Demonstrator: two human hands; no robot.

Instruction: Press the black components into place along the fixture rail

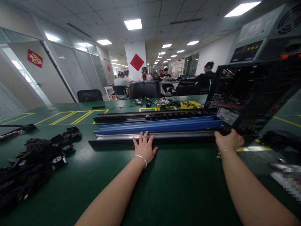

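Observation:
A long black channel-shaped rail [183, 136] lies crosswise on the green table in front of me. My left hand [144, 147] rests on its near edge, fingers spread and nothing gripped. At the rail's right end is my right hand [229, 141], its fingers curled and partly hidden, the thumb against the rail end. Directly behind lies a long blue rail [160, 124]. Farther back, another black rail [113, 119] runs parallel, with a row of small black parts [174, 116] along it.
A pile of black parts [35, 157] covers the table's left side. An open computer case [249, 91] stands at the right, close to my right hand. Behind the rails are a metal bowl [161, 103], a yellow tray [190, 105] and cables. People sit at tables beyond.

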